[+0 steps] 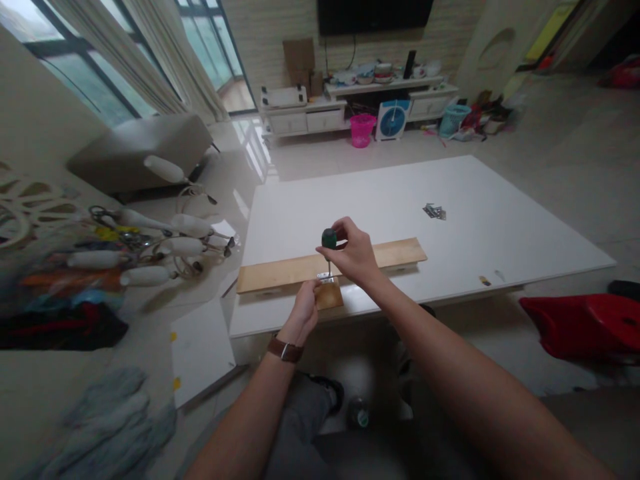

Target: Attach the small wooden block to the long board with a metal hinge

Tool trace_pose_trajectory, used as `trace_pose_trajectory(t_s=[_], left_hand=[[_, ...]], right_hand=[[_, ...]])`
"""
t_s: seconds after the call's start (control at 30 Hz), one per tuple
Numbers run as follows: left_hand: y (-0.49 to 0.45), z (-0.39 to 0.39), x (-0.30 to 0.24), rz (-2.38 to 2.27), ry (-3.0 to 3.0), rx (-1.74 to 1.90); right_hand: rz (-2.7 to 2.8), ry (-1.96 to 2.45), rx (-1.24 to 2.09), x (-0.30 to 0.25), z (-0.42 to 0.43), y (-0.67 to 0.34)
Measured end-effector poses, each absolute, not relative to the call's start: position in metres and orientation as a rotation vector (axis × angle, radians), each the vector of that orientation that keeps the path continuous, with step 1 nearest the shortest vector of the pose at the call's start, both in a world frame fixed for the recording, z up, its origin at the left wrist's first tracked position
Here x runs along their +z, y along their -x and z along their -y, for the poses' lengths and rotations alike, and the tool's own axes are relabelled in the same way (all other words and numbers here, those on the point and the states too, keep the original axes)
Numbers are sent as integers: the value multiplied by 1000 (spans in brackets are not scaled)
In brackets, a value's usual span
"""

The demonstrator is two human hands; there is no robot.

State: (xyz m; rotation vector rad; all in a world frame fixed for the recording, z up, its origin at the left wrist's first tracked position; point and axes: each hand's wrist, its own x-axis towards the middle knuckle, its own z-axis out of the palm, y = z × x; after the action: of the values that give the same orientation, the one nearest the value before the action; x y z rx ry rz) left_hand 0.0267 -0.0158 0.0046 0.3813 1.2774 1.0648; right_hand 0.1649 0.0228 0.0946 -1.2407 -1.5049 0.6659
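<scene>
My right hand (353, 252) grips the green and black handle of a screwdriver (329, 239) between thumb and fingers. The shaft points straight down to a small metal bracket (325, 277). That bracket lies where a long wooden board (280, 271) meets a short wooden block (329, 295). My left hand (303, 308) is closed at the left edge of the block, by the bracket, its thumb and fingertips pressed there. Its fingers are partly hidden, so the exact hold on the block is hard to see. Both wooden pieces rest on a large white panel (380, 200).
Several metal brackets (434, 211) lie in a pile on the panel, and small bits (484, 281) sit near its front edge. A red plastic stool (583, 327) stands at right. On the left are a white board (203, 350) and a cluster of white lamps (185, 247).
</scene>
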Motion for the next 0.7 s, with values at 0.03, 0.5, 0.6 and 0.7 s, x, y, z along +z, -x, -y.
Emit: trace_pose_trajectory(t_s=[0.03,0.5,0.6,0.7], left_hand=[[-27,16,5,-1288,-383,1059],[-26,13,9,-1338,-395,1062],[-27,14,11,-1340,-383,1063],[-29,15,13,-1324,-391,1064]], right_hand=[[1511,1245,662,95,-22,-165],[1589,1176,720,99,-21,-168],[1633,1141,711,100,-21,-168],[1646,1144,664,98,-21,-167]])
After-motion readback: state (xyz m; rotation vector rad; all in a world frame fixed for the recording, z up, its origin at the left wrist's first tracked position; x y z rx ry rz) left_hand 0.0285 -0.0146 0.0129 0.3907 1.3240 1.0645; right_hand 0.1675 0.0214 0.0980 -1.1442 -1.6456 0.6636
